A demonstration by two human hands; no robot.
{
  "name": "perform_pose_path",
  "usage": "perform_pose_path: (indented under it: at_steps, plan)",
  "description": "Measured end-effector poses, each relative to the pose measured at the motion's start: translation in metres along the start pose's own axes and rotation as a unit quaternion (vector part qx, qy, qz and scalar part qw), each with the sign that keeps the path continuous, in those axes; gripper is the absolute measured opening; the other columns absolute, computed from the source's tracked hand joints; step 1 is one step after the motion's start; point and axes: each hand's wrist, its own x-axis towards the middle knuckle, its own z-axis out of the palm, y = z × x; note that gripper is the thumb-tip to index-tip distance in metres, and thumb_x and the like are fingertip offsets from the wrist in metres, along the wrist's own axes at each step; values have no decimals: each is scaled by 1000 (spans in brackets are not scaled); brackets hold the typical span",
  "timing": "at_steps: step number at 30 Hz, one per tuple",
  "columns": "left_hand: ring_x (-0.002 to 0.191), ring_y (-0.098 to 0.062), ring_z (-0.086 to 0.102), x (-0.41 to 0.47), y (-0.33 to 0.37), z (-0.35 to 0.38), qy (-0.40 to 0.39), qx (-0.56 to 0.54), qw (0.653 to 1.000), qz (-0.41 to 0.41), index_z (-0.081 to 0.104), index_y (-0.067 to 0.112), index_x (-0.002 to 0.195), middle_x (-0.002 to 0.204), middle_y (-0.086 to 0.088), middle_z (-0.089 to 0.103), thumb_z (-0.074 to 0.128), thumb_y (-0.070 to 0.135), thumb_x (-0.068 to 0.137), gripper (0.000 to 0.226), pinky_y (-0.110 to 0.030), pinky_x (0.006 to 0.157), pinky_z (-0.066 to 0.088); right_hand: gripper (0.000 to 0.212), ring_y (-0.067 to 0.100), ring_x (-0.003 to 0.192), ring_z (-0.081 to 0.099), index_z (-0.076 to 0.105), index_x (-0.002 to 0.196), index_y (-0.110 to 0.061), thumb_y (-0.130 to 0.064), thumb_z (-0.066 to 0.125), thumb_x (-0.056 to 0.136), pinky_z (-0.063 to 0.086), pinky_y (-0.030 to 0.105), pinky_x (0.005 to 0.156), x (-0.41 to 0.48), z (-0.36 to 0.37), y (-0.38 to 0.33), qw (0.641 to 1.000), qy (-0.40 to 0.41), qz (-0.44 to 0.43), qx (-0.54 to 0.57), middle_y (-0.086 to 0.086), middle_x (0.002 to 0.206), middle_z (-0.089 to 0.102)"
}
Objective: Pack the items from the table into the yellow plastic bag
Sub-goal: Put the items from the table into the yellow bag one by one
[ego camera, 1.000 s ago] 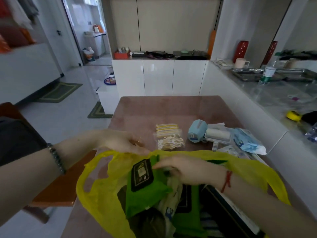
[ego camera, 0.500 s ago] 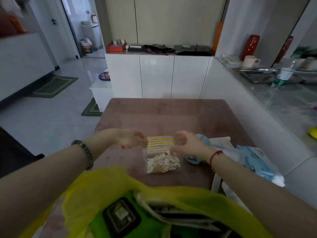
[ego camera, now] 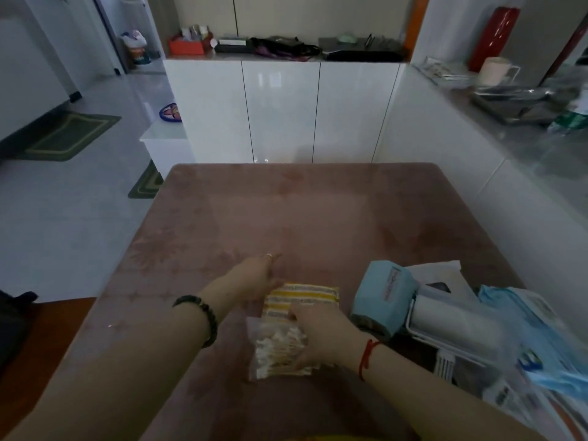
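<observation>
Head view: the left hand [ego camera: 254, 276], fingers straight, touches the left edge of a soft yellow-striped packet [ego camera: 305, 296] on the matte pink table [ego camera: 286, 211]. A crinkly clear bag of cotton swabs [ego camera: 276, 351] lies under the right hand [ego camera: 324, 332]; I cannot tell whether that hand grips. A boxy blue lint roller [ego camera: 381, 300] crowds the right. Open tabletop runs to the far edge. A sliver of the yellow plastic bag [ego camera: 331, 438] shows at the bottom edge.

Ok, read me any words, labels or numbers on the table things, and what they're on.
Blue lint roller cover: pink lettering, too blurred to read.
White packet near the right edge: dark print, too blurred to read.
Nothing is legible.
</observation>
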Motion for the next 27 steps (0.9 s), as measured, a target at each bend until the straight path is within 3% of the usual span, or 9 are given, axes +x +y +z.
perform_pose_path:
  at_steps: [4,6,10,12,15,18,21,24,27]
  plan:
    - [113,-29,54,-2,7,14,-104,26,994,19,46,9,128,125,-10,56,60,40,84,55,-33,88,42,29,17,83,47,47,83,-26,-42,69,75,37,29,61,-18,1,6,998,-12,-47,48,-6,80,50]
    - [112,-28,53,-12,12,15,-134,21,991,20,50,6,121,125,-11,56,60,41,84,52,-32,85,41,32,19,79,48,43,72,-25,-42,69,75,39,31,62,-31,0,8,996,-24,-59,59,-6,73,44]
    - [93,-22,53,-45,18,-9,-112,-53,992,29,49,7,115,104,-7,53,61,31,86,40,-29,73,45,40,23,112,45,64,94,-17,-49,69,71,41,38,96,-60,-14,11,990,105,-81,51,5,119,49]
    - [86,-18,52,-73,22,-28,-80,-121,987,65,50,13,106,97,-1,52,62,26,86,26,-28,69,48,44,26,137,27,68,95,-21,-55,69,68,19,46,116,-78,-33,7,975,194,-91,51,7,146,34]
    - [84,-15,57,-113,26,-54,-52,-199,969,141,54,26,93,90,5,60,65,26,83,14,-34,80,49,48,22,143,17,67,101,-21,-54,69,66,-11,44,111,-116,-70,-13,959,256,-114,-29,9,149,34]
    - [95,-18,60,-162,44,-71,-17,-294,945,144,57,30,85,79,13,63,77,31,69,25,-30,88,47,51,22,116,54,62,105,-19,-53,68,68,13,44,114,-161,-102,-46,960,256,-92,-74,5,115,59]
    - [81,7,55,-230,62,-83,56,-297,932,201,48,26,104,89,16,56,47,30,92,13,-9,80,44,55,27,82,62,62,93,-14,-59,64,62,37,31,74,-212,-114,-70,925,366,-82,-59,5,88,61]
    - [94,-2,59,-298,58,-75,116,-330,915,202,46,37,114,105,18,59,38,61,82,41,-27,94,46,51,14,77,56,48,98,-21,-39,80,63,37,25,63,-272,-106,-83,879,455,-25,138,-9,88,51]
    - [98,-6,59,-363,51,-34,112,-279,920,251,51,41,108,104,11,63,43,74,72,49,-26,89,47,68,0,92,60,35,107,-42,-39,80,57,48,19,74,-323,-84,-101,838,440,-28,322,-16,106,55]
